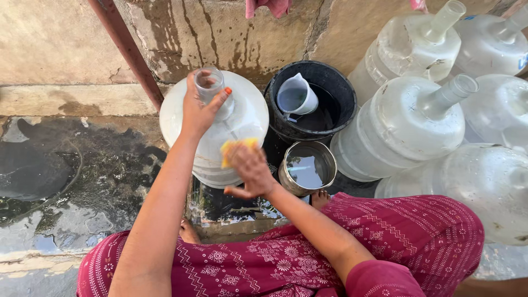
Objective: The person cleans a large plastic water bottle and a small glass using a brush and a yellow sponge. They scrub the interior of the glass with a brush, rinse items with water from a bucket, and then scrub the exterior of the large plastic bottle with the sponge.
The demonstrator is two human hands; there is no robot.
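A big translucent water jug (245,118) stands upright on the wet ground just in front of me. My left hand (199,107) is wrapped around its narrow neck at the top. My right hand (250,169) presses a yellow sponge (234,147) against the jug's near side, with the sponge partly hidden under my fingers. My knees in a maroon patterned garment (352,247) fill the bottom of the view.
A black bucket (338,91) with water and a white plastic pitcher (296,98) stands right of the jug. A steel pot (308,168) of water sits in front of it. Several more large jugs (410,118) crowd the right side. A rusty pipe (129,52) leans on the stained wall.
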